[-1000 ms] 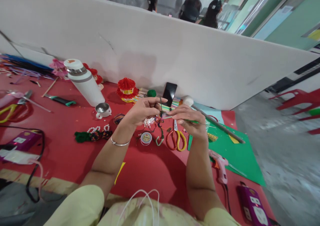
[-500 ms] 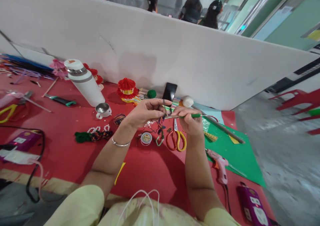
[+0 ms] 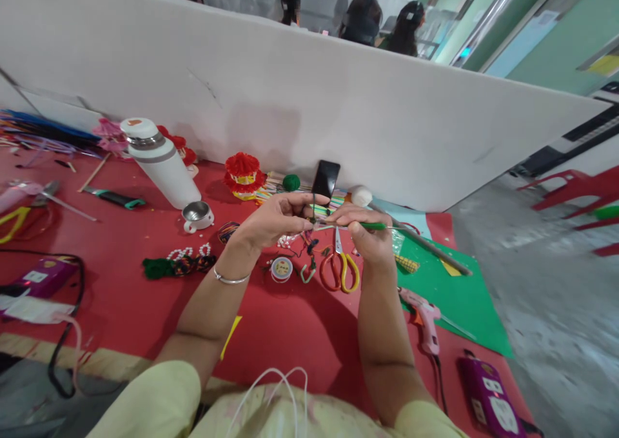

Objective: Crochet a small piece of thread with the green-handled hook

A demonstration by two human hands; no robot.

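We see the right hand (image 3: 370,235) closed on a green-handled tool (image 3: 373,226), which lies nearly level and points toward the left hand (image 3: 278,219). In the left hand, the index finger is stretched out, apart from the thumb, and a dark yarn (image 3: 314,209) passes over it. Thumb and another finger pinch the yarn piece (image 3: 311,248); its top is too small for us to tell the stitches. This piece hangs between the two hands, above the red surface (image 3: 290,341), and looks thin, dark and multicoloured. Just below we find the scissors (image 3: 349,273), with one red and one yellow handle, and a small round spool (image 3: 281,268). Behind the hands, a phone (image 3: 325,179) leans at the white partition (image 3: 387,128).
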